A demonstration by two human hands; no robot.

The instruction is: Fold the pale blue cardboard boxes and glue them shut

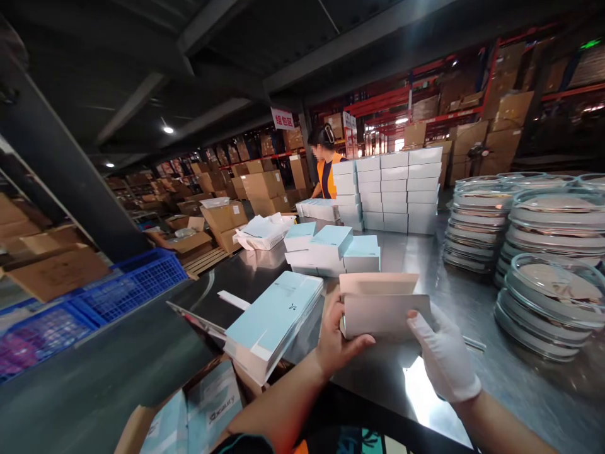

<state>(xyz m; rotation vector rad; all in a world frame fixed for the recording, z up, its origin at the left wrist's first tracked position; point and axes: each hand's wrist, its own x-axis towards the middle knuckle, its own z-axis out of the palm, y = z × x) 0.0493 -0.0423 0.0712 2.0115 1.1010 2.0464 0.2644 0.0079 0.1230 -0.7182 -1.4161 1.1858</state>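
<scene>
My bare left hand [338, 337] and my white-gloved right hand [444, 356] both grip a white folding carton [382, 306] with its top flap raised, held above the steel table [472, 302]. Left of it, a stack of flat light-blue cartons [274, 318] leans at the table's near edge. Farther back sit light-blue boxes [331, 249] in a small group.
Clear round lidded trays [543, 252] stand in stacks at the right. A wall of white boxes [392, 189] rises at the back, with a person in an orange vest [326, 173] behind it. Blue crates [118, 287] and cardboard boxes [222, 221] lie left. An open cardboard box [189, 416] sits below me.
</scene>
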